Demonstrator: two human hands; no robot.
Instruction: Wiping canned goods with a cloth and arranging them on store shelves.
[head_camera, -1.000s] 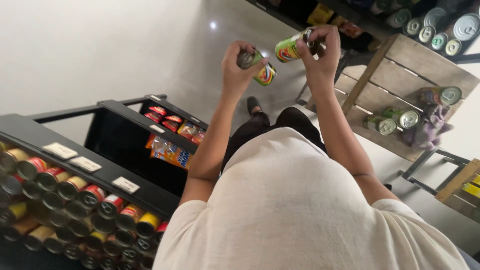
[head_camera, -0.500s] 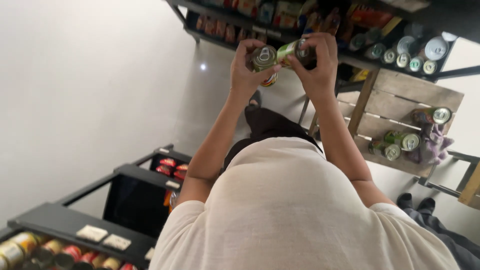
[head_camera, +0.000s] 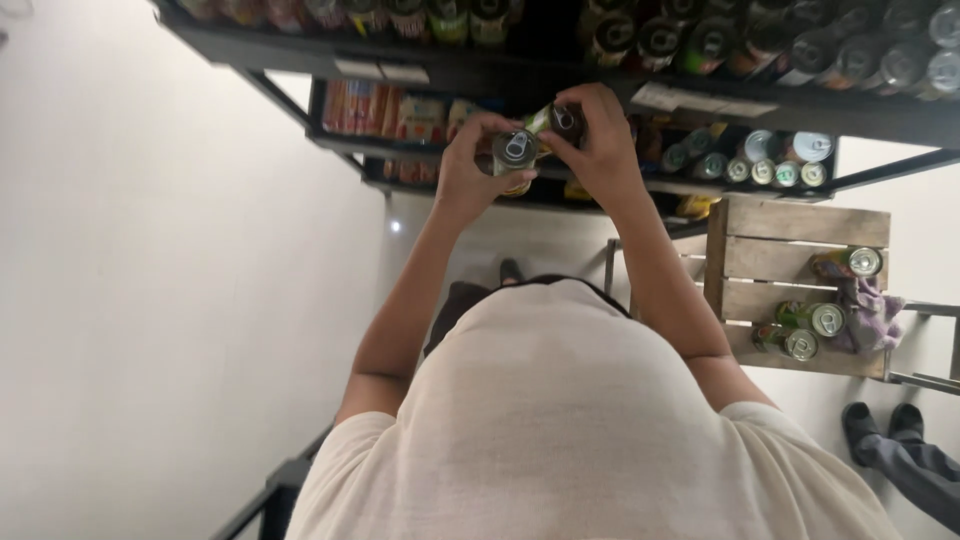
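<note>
Nearest the camera, a pale shirt (head_camera: 590, 430) fills the lower view. Above it, both arms are raised. A drink can (head_camera: 516, 152) is gripped in the left hand (head_camera: 470, 170), fingers wrapped around its side, pull-tab end facing the camera. A second can (head_camera: 560, 120), green-sided, is held just beside it by the right hand (head_camera: 600, 150), fingers curled over it; the two cans almost touch. Their long axes are pointed toward the dark shelf (head_camera: 760, 105) beyond, where rows of cans are stocked. To the right, three cans are lying in a wooden crate (head_camera: 800, 225).
</note>
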